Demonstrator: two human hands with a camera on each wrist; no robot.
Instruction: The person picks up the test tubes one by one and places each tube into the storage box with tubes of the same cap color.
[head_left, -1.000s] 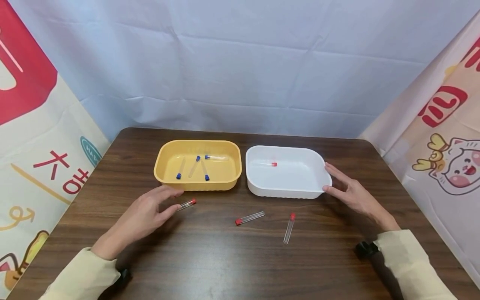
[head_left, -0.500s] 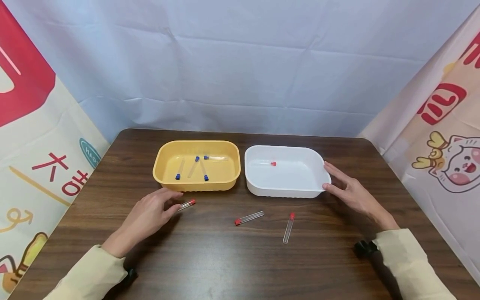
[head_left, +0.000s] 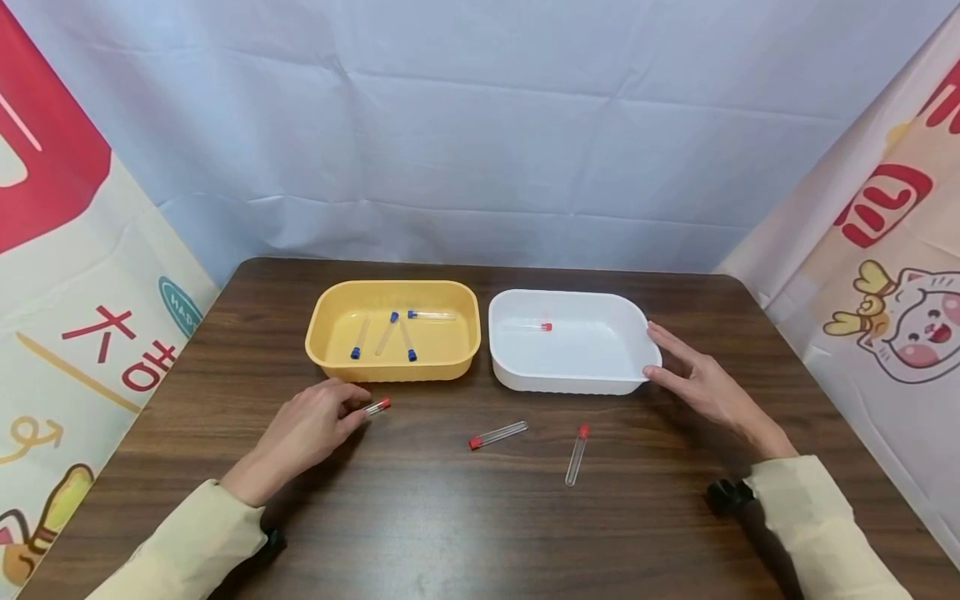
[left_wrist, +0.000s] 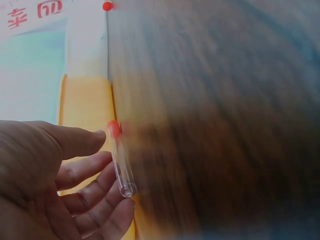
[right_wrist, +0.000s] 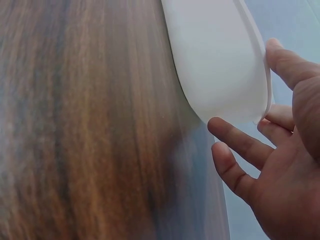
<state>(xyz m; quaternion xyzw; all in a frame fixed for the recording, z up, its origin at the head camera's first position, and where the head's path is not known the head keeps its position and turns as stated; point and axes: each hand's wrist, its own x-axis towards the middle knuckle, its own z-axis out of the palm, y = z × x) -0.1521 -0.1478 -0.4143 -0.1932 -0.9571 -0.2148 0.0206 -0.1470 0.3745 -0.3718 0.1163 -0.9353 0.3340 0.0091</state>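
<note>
My left hand (head_left: 306, 425) reaches low over the table in front of the yellow basin, its fingertips at a clear test tube with a red cap (head_left: 385, 403). In the left wrist view, the thumb and spread fingers stand around that test tube (left_wrist: 122, 162), the thumb tip just short of its red cap. My right hand (head_left: 705, 385) touches the right end of the white basin (head_left: 570, 387), fingers mostly straight. In the right wrist view, its fingertips (right_wrist: 216, 126) lie against the basin's outer end. Another red-capped test tube (head_left: 537, 327) lies inside the white basin.
Beside the white basin stands the yellow basin (head_left: 397, 372) with several blue-capped test tubes (head_left: 412, 354). Two red-capped tubes lie on the brown table: one near the middle (head_left: 498, 436), another (head_left: 577, 457) farther right. A pale cloth (head_left: 480, 167) hangs behind.
My left hand has moved slightly right and closer around the red-capped test tube, its thumb and fingers drawing in. The right hand stays at the white basin.
</note>
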